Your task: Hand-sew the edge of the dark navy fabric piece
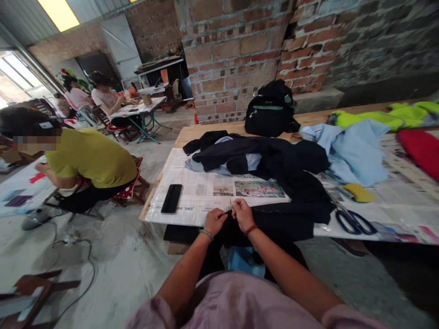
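At the table's front edge, my left hand (214, 222) pinches an edge of dark cloth. Close to its right, my right hand (243, 215) is closed in a pinch near the same cloth; whatever sits between its fingertips is too small to make out. The dark garment (291, 214) spreads from my hands across the table and hangs over the front edge onto my lap. A line of pale stitches shows along its near part. Left of my hands lies a black phone (172, 198). Large scissors (353, 219) with dark blue handles rest to the right of the garment.
Newspaper under clear plastic covers the wooden table (192, 132). A black backpack (269, 114) stands at the back, with light blue cloth (363, 146), a yellow pad (360, 192), neon-yellow clothing (377, 119) and red cloth (420, 151) rightward. A co-worker (92, 157) sits at left.
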Demonstrator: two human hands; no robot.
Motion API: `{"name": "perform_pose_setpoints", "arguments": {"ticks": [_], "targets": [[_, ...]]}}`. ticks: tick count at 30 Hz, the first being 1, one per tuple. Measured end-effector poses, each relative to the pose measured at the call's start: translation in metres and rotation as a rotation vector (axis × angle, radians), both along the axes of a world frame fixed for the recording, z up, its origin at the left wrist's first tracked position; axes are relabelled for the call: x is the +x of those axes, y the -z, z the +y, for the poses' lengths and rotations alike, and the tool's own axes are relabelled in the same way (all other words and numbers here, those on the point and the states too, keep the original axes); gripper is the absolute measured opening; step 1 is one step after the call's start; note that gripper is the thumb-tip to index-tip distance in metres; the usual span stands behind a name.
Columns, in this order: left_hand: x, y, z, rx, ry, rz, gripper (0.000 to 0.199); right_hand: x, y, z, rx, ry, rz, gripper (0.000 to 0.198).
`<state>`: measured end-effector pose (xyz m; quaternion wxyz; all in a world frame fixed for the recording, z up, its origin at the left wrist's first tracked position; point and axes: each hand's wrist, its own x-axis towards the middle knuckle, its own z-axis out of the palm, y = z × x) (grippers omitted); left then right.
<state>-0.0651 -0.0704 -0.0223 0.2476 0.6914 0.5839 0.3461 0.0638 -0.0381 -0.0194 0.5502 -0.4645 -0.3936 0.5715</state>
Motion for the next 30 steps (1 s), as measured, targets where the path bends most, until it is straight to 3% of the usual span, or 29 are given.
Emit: {"name": "perform_pose_setpoints", "arguments": {"ticks": [2, 6, 10, 12, 14, 17, 20, 22, 26, 30], "targets": [[0.0, 0.0, 0.0, -0.004, 0.015, -0.002, 0.015, 0.009, -0.011, 0.008, 0.038, 0.014, 0.036, 0.018], [0.0, -0.001, 0.0, -0.009, 0.016, -0.014, 0.016, 0.019, -0.033, 0.016, 0.025, -0.109, 0.098, 0.024], [0.0, 0.0, 0.0, -0.022, 0.004, -0.01, 0.014, 0.014, -0.042, 0.006, -0.045, -0.222, 0.366, 0.035], [0.0, -0.001, 0.0, -0.038, -0.002, -0.012, 0.013, 0.011, -0.043, -0.001, -0.036, -0.281, 0.403, 0.033], [0.0, -0.001, 0.0, -0.047, -0.008, -0.016, 0.013, 0.01, -0.044, -0.007, 0.052, -0.317, 0.293, 0.024], [0.0, -0.004, 0.001, -0.061, -0.015, -0.013, 0.013, 0.018, -0.043, -0.008, 0.367, -0.319, -0.159, 0.013], [0.001, -0.007, 0.001, -0.071, -0.025, 0.008, 0.014, 0.035, -0.039, -0.001, 0.71, -0.298, -0.616, 0.015], [0.001, -0.008, 0.0, -0.068, -0.02, 0.022, 0.014, 0.045, -0.036, 0.005, 0.836, -0.26, -0.77, 0.019], [0.001, -0.006, 0.001, -0.043, -0.012, 0.014, 0.014, 0.056, -0.033, 0.012, 0.887, -0.115, -0.865, 0.021], [0.0, -0.006, 0.001, -0.024, -0.005, -0.016, 0.014, 0.055, -0.036, 0.008, 0.864, -0.081, -0.825, 0.02]]}}
